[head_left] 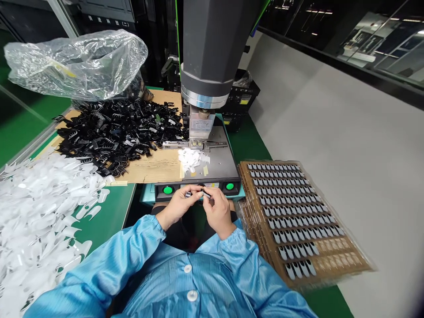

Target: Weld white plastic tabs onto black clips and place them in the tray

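My left hand [178, 205] and my right hand [218, 212] meet fingertip to fingertip just before the front edge of a press. Pinched in my right fingers is a small black plastic part [206, 193]; my left fingertips touch its near end. Against my left fingers sits a second small piece, dark with a shiny face [188, 194]. Its exact shape is too small to tell. Two green buttons flank my hands, the left button [168, 190] and the right button [229, 186]. Behind them, small white pieces [190, 159] lie on the press bed [217, 165].
The press head [208, 53] stands over a metal fixture [198, 143]. Black plastic parts [115, 128] are heaped at the left, below a clear plastic bag [79, 66]. White curved pieces [36, 212] cover the near left. Stacked trays [265, 238] at the right hold rows of grey-and-black parts [291, 198].
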A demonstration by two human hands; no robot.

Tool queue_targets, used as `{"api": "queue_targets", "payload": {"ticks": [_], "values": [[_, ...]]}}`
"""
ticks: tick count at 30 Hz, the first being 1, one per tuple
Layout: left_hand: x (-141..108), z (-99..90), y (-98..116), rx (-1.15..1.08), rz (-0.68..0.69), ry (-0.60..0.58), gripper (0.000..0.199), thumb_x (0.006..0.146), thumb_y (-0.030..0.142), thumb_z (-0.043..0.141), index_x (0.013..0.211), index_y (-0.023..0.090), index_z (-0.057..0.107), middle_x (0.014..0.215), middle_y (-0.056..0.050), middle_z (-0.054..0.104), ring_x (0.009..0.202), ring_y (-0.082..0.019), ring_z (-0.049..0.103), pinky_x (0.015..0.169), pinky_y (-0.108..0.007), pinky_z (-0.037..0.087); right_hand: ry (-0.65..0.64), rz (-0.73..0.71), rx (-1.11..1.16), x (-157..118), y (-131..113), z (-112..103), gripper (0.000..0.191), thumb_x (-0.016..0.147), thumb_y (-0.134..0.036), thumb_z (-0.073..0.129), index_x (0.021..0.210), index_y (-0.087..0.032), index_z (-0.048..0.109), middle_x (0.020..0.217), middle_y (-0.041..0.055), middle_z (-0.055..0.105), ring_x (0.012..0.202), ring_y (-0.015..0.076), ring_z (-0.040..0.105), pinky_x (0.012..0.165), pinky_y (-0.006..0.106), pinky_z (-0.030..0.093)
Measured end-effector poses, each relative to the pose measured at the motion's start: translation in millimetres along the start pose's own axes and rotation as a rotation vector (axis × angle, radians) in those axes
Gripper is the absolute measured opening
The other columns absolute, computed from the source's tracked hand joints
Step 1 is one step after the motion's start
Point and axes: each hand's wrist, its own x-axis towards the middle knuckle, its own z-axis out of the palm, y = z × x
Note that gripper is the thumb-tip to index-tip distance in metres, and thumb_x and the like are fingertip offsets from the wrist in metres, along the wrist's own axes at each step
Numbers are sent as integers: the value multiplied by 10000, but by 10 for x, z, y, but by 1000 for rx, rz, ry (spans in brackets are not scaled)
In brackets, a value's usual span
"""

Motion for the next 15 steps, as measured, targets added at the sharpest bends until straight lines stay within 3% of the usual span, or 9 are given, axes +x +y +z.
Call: {"api": "queue_targets", "payload": {"ticks": [4, 8, 12, 15], "values": [[-11, -7, -3, -19, -25, -24, 417, 848, 502, 878, 1125, 199, 808, 890, -25, 718, 643, -107, 514, 637, -276, 433, 7, 52, -10, -27, 20, 24, 313, 969, -191, 620, 1254, -294, 699, 1184, 76, 737, 1130, 268, 694, 1059, 484, 576], [-38, 1, -23, -181, -64, -31, 433, 889, 538, 837, 1134, 187, 776, 774, 4, 631, 686, -130, 546, 654, -265, 469, 26, 129, -7, -135, -8, 64, 458, 909, -105, 547, 1335, -269, 582, 1219, 79, 698, 1135, 235, 681, 1045, 434, 584], [-99, 69, -64, -340, -196, -64, 490, 883, 595, 817, 1136, 178, 769, 966, -35, 696, 865, -165, 640, 777, -268, 577, -56, 140, -170, -260, -104, 106, 434, 835, -83, 553, 1242, -233, 554, 1147, 77, 652, 1082, 236, 666, 989, 405, 592], [-205, 160, -114, -375, -285, -117, 481, 912, 599, 779, 1182, 202, 751, 1131, -57, 740, 1066, -224, 693, 939, -328, 603, -154, 152, -323, -320, -193, 114, 357, 909, -182, 633, 1251, -248, 552, 1186, 64, 634, 1093, 236, 663, 992, 385, 580]]}}
